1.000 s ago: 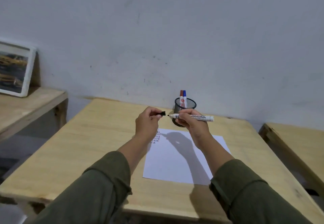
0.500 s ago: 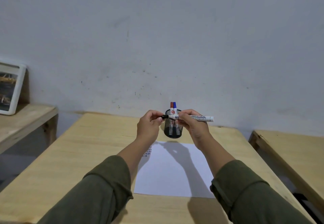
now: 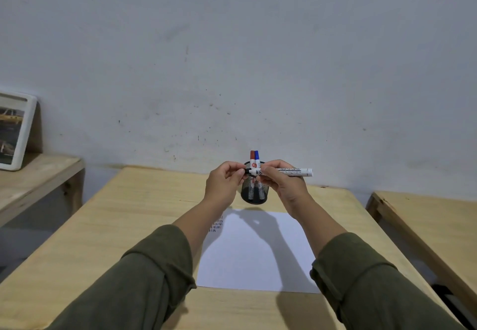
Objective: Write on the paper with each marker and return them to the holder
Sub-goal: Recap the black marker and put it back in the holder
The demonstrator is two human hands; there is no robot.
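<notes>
A bare workroom: plain wooden tables (image 3: 108, 216) against a scuffed grey wall (image 3: 232, 58), a framed picture (image 3: 13, 131) propped at left.

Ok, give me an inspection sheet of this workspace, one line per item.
Surface: light wooden table, a white sheet of paper lying flat on it.
Job's things: paper carries small dark marks near its far left corner; black mesh holder stands upright beyond the paper with a red marker and a blue marker in it; black marker held level above the holder.
Clutter: nothing seen.
Grippers: right hand grips the black marker's barrel; left hand pinches the black cap at its tip.
Cables: nothing seen.
Surroundings: scuffed pale wall; side bench on the left with a framed picture; another bench on the right.
</notes>
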